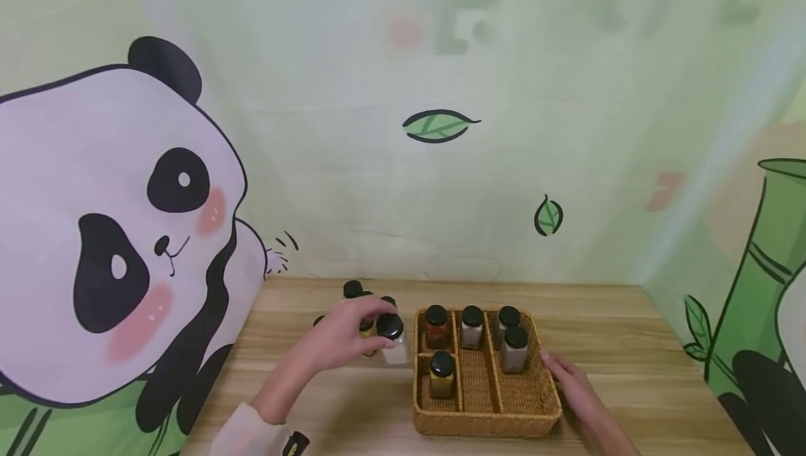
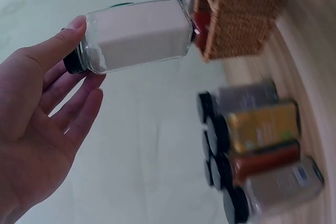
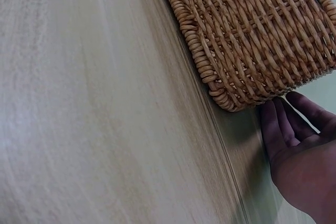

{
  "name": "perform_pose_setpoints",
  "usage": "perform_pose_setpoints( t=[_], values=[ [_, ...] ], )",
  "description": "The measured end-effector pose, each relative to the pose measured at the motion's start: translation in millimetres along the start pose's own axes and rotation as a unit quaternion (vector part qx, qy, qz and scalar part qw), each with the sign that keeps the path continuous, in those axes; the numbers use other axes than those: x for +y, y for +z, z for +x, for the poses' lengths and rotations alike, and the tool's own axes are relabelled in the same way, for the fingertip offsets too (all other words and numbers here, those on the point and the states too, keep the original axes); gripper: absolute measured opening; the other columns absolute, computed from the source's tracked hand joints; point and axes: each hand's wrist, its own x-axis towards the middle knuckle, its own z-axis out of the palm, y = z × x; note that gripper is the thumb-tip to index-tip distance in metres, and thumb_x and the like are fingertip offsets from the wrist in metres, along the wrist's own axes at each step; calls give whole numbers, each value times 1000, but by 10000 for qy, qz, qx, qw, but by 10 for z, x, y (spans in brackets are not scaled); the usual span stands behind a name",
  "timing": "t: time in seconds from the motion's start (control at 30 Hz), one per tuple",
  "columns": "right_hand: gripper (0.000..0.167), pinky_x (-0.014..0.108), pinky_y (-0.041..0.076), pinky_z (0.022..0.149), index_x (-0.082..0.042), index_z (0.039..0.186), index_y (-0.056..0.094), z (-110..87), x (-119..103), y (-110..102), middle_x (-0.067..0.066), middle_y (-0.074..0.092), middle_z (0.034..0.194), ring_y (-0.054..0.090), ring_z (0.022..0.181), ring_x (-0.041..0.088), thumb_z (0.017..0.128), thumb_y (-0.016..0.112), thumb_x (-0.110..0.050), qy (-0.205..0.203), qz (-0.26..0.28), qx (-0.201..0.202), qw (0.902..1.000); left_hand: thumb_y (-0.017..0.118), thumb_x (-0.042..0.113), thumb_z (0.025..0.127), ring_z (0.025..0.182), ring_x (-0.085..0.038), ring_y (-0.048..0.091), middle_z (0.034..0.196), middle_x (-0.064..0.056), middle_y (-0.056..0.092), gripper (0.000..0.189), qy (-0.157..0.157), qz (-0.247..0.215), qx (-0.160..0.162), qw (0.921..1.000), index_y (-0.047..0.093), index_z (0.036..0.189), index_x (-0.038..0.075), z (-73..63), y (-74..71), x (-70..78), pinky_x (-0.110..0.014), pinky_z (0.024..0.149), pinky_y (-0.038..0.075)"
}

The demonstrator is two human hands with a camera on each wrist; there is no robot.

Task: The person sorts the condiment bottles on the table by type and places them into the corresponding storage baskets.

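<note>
Honey-brown wicker makes up the basket (image 1: 488, 425), which sits on the wood-grain tabletop (image 1: 642, 344) and is divided into 4 compartments. Just left of it, the left hand (image 1: 343, 333) has a glass jar of white powder (image 1: 397, 352) raised off the surface, black lid uppermost. Its thumb and fingers pinch the jar around the lid, while the outermost fingers curve loosely clear of the glass. On the other side, the right hand (image 1: 574, 387) touches the basket's outer right wall; its fingers reach out nearly straight, tips against the weave.

I count 5 black-lidded jars inside the basket: a red jar (image 1: 436, 333) at far left, a yellow jar (image 1: 441, 385) in the near-left compartment, a pale jar (image 1: 471, 334) at the far end of the middle, and 2 greyish jars (image 1: 514, 359) on the right, 1 close in front of the other. Left of the basket, more jars (image 2: 265, 127) stand in a tight cluster, orange-red and yellow among them; the left hand covers part of that group in the head view.

Behind everything hangs a pale green backdrop (image 1: 352, 183), with a big cartoon panda (image 1: 75, 155) at left and 2 outlined leaves. A light sleeve (image 1: 248, 433) shows at the left wrist.
</note>
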Motion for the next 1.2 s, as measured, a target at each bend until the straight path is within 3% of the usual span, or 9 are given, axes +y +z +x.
perform_pose_setpoints(
  t=[0.37, 0.6, 0.9, 1.2],
  values=[
    [92, 62, 28, 122, 12, 157, 37, -9, 6, -16, 34, 38, 161, 35, 149, 49, 107, 48, -65, 33, -84, -10, 10000, 86, 34, 92, 111, -11, 68, 122, 6, 74, 46, 364, 196, 141, 9990, 72, 132, 16, 473, 345, 192, -41, 98, 57],
    [93, 63, 25, 123, 11, 156, 39, 10, 17, -13, 33, 38, 161, 32, 151, 50, 106, 50, -65, 44, -117, 51, 9999, 84, 33, 93, 103, -9, 69, 120, 5, 74, 42, 377, 45, 140, 9992, 72, 130, 18, 687, 646, 328, -31, 87, 58],
    [95, 64, 23, 124, 12, 157, 35, 6, 21, -11, 35, 34, 162, 28, 153, 51, 106, 48, -66, 29, -158, 25, 9999, 84, 36, 93, 108, -12, 69, 124, 3, 73, 45, -6, 367, 145, 9992, 72, 132, 18, 846, 1047, 339, -28, 88, 57],
    [92, 63, 25, 123, 14, 157, 34, 11, 9, -13, 35, 33, 163, 28, 153, 51, 108, 46, -63, -29, -155, -22, 9999, 84, 32, 93, 113, -14, 68, 132, 3, 70, 45, -654, 189, 3, 9977, 71, 135, 21, 883, 1326, 262, -28, 88, 57]
  ],
)
